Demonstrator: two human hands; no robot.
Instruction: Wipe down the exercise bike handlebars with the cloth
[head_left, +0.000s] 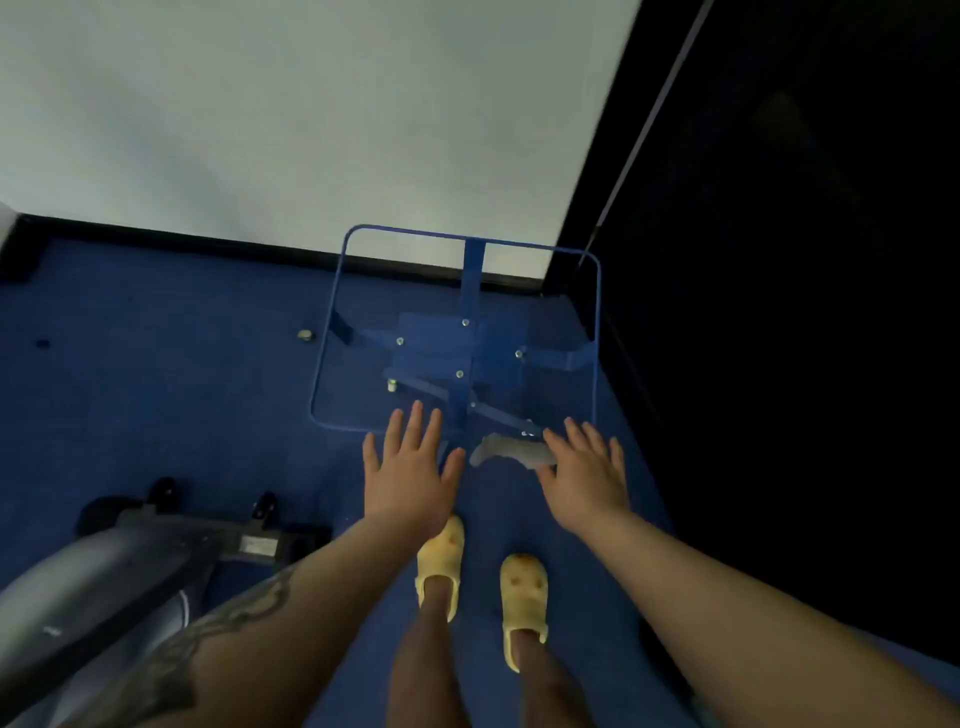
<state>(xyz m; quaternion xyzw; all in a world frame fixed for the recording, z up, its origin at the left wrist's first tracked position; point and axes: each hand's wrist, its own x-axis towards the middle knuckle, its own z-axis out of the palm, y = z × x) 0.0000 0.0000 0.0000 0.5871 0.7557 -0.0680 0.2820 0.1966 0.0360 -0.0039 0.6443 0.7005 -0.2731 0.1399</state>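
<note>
Head view looked down over a small glass table (332, 332), its clear top square with rounded corners and a thin blue edge, carried on a blue metal frame with silver bolts showing through the pane. Both forearms reached out over its near edge. The left hand (410, 467) was flat, palm down, fingers spread apart and holding nothing, at the near edge of the pane; whether it touched the glass could not be told. The right hand (584, 475) was likewise open with its fingers fanned, its thumb side just touching or overlapping the cloth (511, 451), a small grey rag lying crumpled in a soft, uneven lump on the glass between the two hands, nearer the right one. The left forearm bore a dark, swirling tattoo (208, 639). Below the arms stood two feet in pale yellow moulded clogs (523, 597) on dark blue, finely textured carpet (156, 364). At lower left lay part of the exercise bike (104, 566), a smooth grey rounded housing with black fittings; its handlebars were out of sight. A plain white wall (311, 104) with a black skirting rose behind, and the right side was dark.
</note>
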